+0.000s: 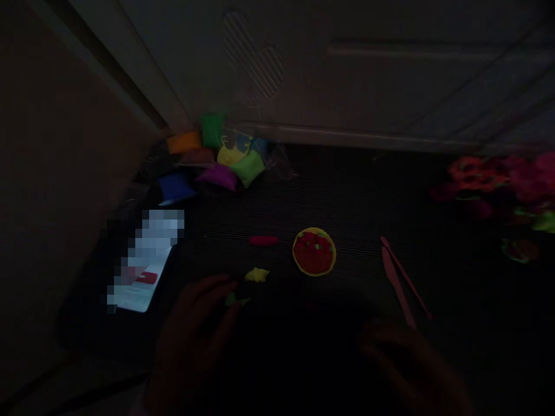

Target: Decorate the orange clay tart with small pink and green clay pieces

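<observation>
The scene is very dark. My left hand (195, 326) is low on the left, its thumb and fingertips closed about a small green clay piece (236, 300). Just beyond them lies a crumpled yellow clay piece (257, 274). A magenta clay strip (263, 240) rests farther back. To its right is a small round clay piece (314, 260) with a yellow rim, a red filling and tiny green bits. My right hand (407, 358) is at the lower right, near the pink modelling tools (396, 283); its fingers are bent, and shadow hides whether anything is between them.
Bagged coloured clay (219, 176) is heaped at the back left. A lit phone (150, 266), partly pixelated, lies at the left. Flower-like coloured pieces (481, 173) and a small round piece (522, 249) sit at the right. A pale panel (347, 92) with a heart relief borders the dark table.
</observation>
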